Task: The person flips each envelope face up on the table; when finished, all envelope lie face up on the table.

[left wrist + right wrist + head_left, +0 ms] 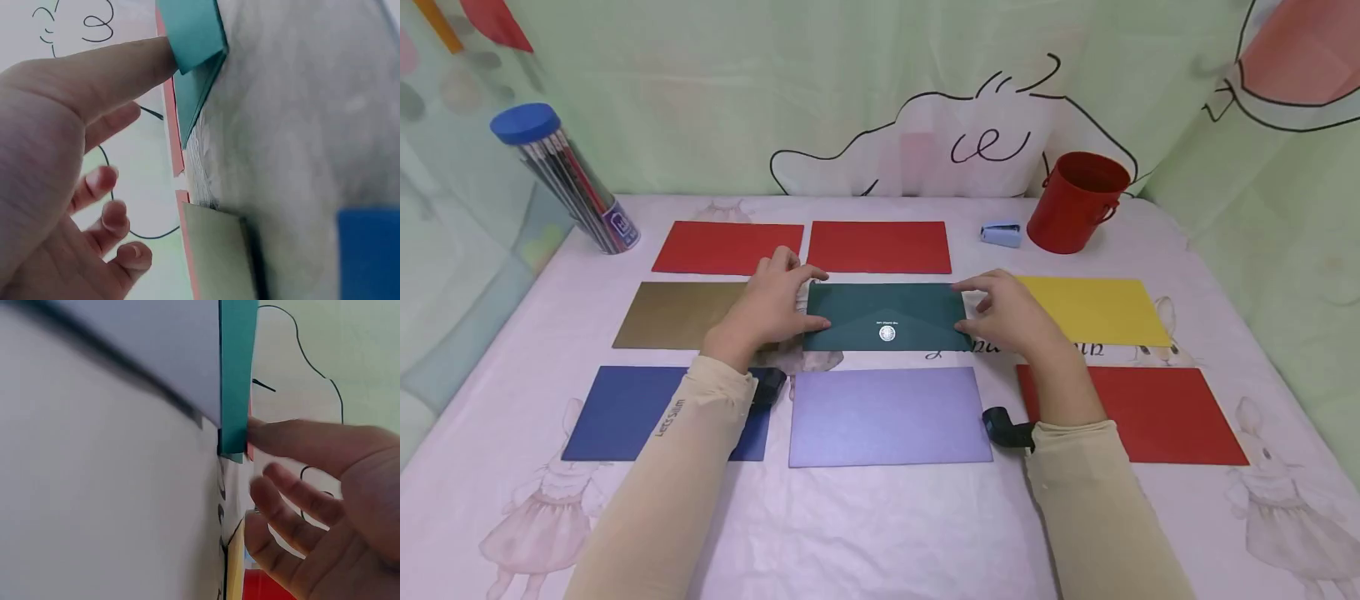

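A dark green envelope (887,304) with a round white emblem lies in the middle of the table between both hands. My left hand (760,304) is at its left end, with the thumb at the lower corner and the index finger by the upper one. At the right end, the thumb and index finger of my right hand (1011,312) are spread along the short edge. The left wrist view shows the left thumb against the envelope's raised corner (190,31), other fingers apart from it. In the right wrist view, the right thumb touches the teal end (236,381), other fingers loosely bent.
Around it lie two red rectangles (880,247) behind, a gold one (677,315), a yellow one (1097,310), a blue one (617,412), a lavender one (887,417) and another red one (1172,414). A pencil tub (580,183), light-blue stapler (1002,234) and red bucket (1078,204) stand behind.
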`<state>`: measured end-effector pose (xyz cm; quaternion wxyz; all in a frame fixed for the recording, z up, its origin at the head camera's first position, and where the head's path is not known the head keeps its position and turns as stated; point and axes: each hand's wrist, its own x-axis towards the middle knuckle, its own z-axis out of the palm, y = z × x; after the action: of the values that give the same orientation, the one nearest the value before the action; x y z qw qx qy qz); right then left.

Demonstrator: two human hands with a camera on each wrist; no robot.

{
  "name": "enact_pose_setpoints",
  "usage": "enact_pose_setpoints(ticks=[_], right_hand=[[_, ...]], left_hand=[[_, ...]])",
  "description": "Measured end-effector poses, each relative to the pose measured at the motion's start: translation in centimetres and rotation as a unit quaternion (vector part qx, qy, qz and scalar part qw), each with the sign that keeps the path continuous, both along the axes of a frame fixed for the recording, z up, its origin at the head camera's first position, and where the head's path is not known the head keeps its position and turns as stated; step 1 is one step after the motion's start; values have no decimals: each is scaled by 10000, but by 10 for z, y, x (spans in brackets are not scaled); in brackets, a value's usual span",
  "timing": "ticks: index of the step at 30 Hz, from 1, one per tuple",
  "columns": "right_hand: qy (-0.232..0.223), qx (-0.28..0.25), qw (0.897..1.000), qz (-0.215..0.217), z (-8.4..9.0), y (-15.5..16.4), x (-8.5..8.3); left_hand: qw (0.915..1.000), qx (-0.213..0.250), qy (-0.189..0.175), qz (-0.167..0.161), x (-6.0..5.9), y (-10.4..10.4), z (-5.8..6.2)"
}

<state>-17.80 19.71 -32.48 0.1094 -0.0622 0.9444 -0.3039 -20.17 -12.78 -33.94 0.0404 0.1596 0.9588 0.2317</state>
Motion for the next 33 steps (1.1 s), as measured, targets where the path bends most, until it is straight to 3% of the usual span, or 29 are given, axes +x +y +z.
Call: enact_pose_setpoints(ticks=[3, 7, 11, 15, 24, 28, 33], right_hand=[[-95, -170, 9997, 124, 5, 1, 2], [-213, -241, 9990, 294, 14, 1, 4], [-359, -200, 9976, 558, 20, -3, 7], [-478, -216, 9937, 992, 22, -11, 12], [-828, -134, 9689, 2328, 26, -30, 39], [-792, -31, 9632, 2569, 21, -26, 49], [-747, 71, 9595, 2715, 16, -25, 58]], left_hand=[[9999, 104, 6, -89, -1, 0, 2], [9968, 735, -102, -311, 0, 2, 7], [9884, 1319, -152, -744, 8, 11, 18], [9802, 1528, -244, -1235, 20, 19, 24], [9520, 1433, -831, -2576, 50, 1, 14], [9438, 1262, -935, -2907, 67, -10, 9], [9447, 976, -818, -3022, 81, -17, 5]])
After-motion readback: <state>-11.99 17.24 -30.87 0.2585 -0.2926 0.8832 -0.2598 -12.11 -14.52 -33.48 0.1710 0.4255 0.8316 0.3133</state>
